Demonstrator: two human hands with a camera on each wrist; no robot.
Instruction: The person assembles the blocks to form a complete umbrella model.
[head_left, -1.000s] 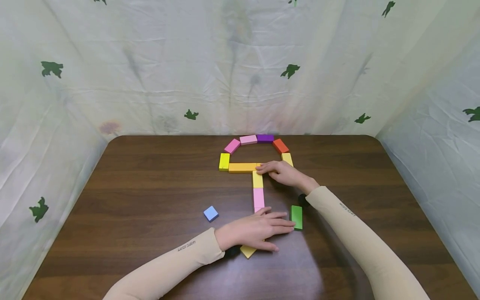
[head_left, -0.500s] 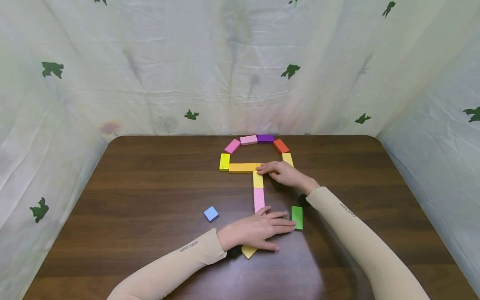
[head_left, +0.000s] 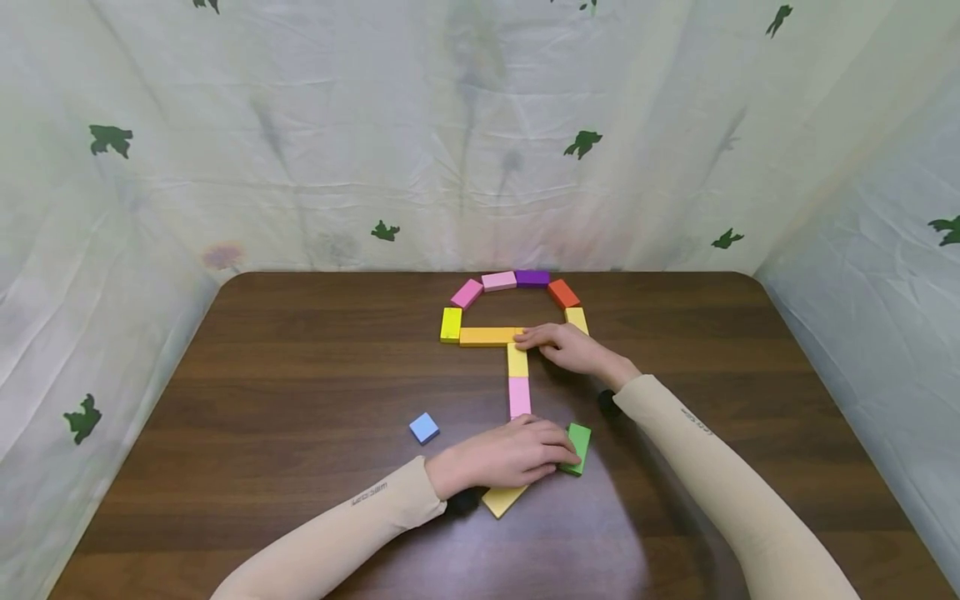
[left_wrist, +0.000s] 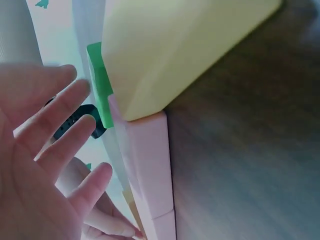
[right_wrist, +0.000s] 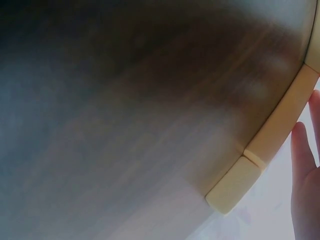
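Note:
In the head view my left hand (head_left: 506,454) reaches over the lower end of a line of blocks, fingertips touching a green block (head_left: 579,438). Its fingers look bent but not wrapped round it; the left wrist view shows them spread out. Under this hand a pale yellow block (head_left: 502,502) lies slanted, partly hidden, near a pink block (head_left: 519,397). My right hand (head_left: 573,347) rests its fingertips at the right part of an orange block row (head_left: 486,337), by the top of a yellow block (head_left: 517,361). It covers part of the row.
An arc of blocks curves behind: yellow (head_left: 451,325), dark pink (head_left: 467,293), light pink (head_left: 498,282), purple (head_left: 532,278), red (head_left: 564,293) and pale yellow (head_left: 576,320). A blue block (head_left: 424,427) lies apart on the brown table (head_left: 300,375). Curtains enclose it.
The green block has slid left and slightly nearer, tilting, as my left fingers drew in with it. My right hand stays in place.

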